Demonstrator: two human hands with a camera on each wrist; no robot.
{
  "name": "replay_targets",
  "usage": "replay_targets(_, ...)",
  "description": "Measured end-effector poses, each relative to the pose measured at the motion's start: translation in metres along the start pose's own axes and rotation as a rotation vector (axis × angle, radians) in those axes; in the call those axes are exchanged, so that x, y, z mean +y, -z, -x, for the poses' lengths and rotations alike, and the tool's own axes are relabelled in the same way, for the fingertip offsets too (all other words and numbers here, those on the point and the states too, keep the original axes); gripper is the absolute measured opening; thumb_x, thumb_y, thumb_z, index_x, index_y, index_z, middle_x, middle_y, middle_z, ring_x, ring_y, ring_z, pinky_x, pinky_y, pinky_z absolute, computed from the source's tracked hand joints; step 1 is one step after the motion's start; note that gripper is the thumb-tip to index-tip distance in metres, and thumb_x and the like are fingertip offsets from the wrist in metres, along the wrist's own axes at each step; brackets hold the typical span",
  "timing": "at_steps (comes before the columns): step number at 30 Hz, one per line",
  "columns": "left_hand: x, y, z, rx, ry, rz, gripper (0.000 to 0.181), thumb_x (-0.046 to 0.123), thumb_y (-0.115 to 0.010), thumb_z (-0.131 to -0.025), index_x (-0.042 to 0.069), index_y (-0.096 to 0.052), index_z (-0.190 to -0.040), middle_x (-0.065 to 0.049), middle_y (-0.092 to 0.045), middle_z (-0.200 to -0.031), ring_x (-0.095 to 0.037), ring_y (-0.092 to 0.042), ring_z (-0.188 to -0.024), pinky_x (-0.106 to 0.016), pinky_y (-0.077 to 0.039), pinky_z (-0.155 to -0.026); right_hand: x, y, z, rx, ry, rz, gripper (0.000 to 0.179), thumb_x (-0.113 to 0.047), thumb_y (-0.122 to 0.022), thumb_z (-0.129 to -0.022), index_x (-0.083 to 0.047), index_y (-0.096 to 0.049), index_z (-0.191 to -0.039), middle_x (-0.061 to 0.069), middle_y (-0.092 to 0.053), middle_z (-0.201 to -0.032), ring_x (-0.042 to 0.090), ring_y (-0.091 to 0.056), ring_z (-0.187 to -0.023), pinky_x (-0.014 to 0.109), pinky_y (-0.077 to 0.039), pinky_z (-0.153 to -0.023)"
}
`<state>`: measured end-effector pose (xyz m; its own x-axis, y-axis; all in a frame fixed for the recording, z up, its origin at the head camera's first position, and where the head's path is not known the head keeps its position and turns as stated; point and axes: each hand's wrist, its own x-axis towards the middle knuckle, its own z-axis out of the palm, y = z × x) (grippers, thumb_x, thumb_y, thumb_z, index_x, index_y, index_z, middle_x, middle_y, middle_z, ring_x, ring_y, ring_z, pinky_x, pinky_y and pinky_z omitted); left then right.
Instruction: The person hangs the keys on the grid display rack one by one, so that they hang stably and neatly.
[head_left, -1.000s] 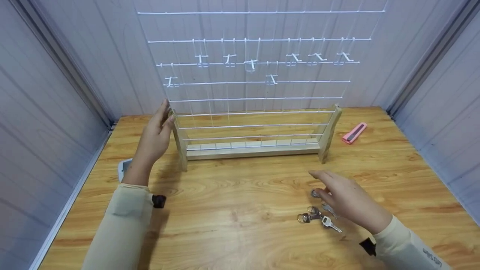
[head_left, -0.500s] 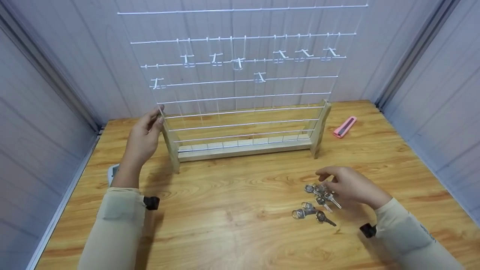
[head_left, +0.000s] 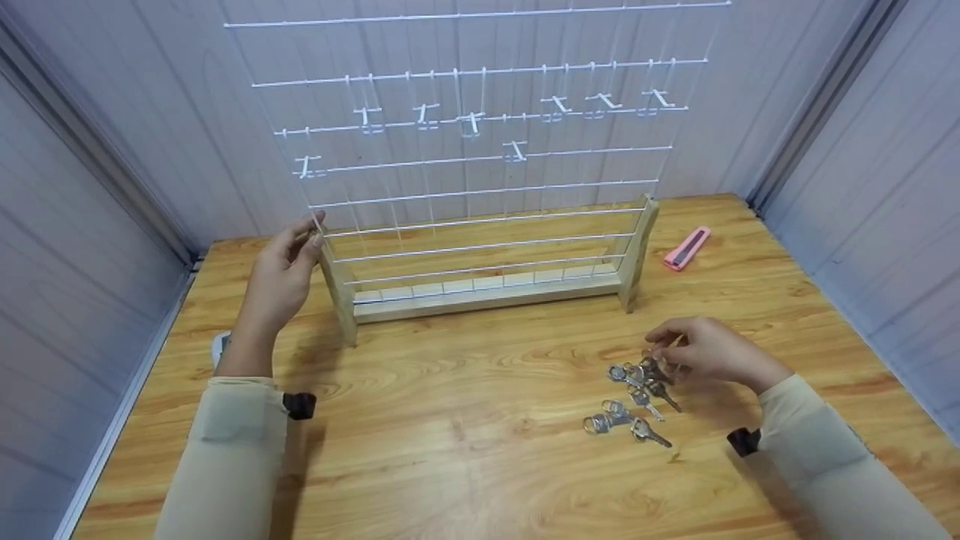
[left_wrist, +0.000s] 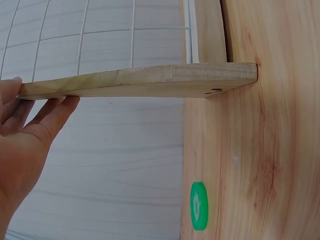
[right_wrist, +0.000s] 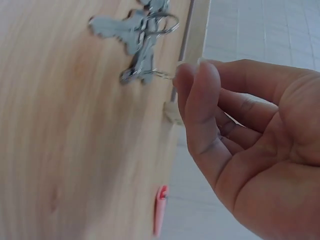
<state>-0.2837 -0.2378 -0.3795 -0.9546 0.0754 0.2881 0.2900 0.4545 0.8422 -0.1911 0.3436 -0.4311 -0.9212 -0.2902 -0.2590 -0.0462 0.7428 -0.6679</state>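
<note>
Left hand (head_left: pixel 277 281): fingers grip the rack (head_left: pixel 337 289), left of frame.
Right hand (head_left: pixel 712 351): fingers pinch a key ring (right_wrist: pixel 163 75), lower right.
Keys (right_wrist: pixel 120 29): a gentle lift should avoid tangles.

Hands (head_left: pixel 274 292): 2. Sleeves (head_left: pixel 221 465): 2. Black wrist devices (head_left: pixel 299 406): 2, one per cuff. Wire grid rack (head_left: pixel 487 302): 1, w/ 9 horiz. wires (head_left: pixel 480 13) in view and 2 wooden uprights (head_left: pixel 637 259). White hooks (head_left: pixel 366 118): 8 tot., i.e. 6 in upper row + 2 lower. Keys (head_left: pixel 651 433): min. 4, exact no. unclear bc. of overlapping. Key rings (right_wrist: pixel 176 19): min. 2. Pink box cutter (head_left: pixel 687 249): 1. Green tape roll (left_wrist: pixel 199 206): 1. Grey-white item (head_left: pixel 220 347), partly hidden: 1. Tabletop (head_left: pixel 465 472): 1. Walls (head_left: pixel 150 135): 3.
</note>
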Motion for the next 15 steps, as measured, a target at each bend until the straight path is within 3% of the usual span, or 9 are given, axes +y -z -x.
replay_targets(7,0.001,0.001,0.000,-0.007,0.003,0.017,0.049,0.031,-0.049,-0.115,0.016,-0.048,-0.162,-0.012,-0.049,-0.165,-0.029,-0.050,-0.151,-0.018,-0.053,-0.115,0.011,0.000,-0.005,-0.023,-0.028,-0.040,0.036,-0.009,-0.066,-0.099,0.010,-0.067,-0.130,0.019,-0.076,-0.109,0.014,-0.071,-0.087,0.024,-0.063,-0.072)
replay_targets(15,0.000,-0.001,0.000,0.009,-0.010,0.030,0.048,0.029,-0.050,-0.115,0.012,-0.050,-0.160,-0.011,-0.051,-0.163,-0.029,-0.052,-0.149,-0.009,-0.052,-0.109,0.016,-0.001,-0.008,-0.065,-0.088,-0.105,0.036,-0.013,-0.069,-0.101,0.009,-0.067,-0.129,0.017,-0.076,-0.109,0.016,-0.071,-0.086,0.028,-0.065,-0.072)
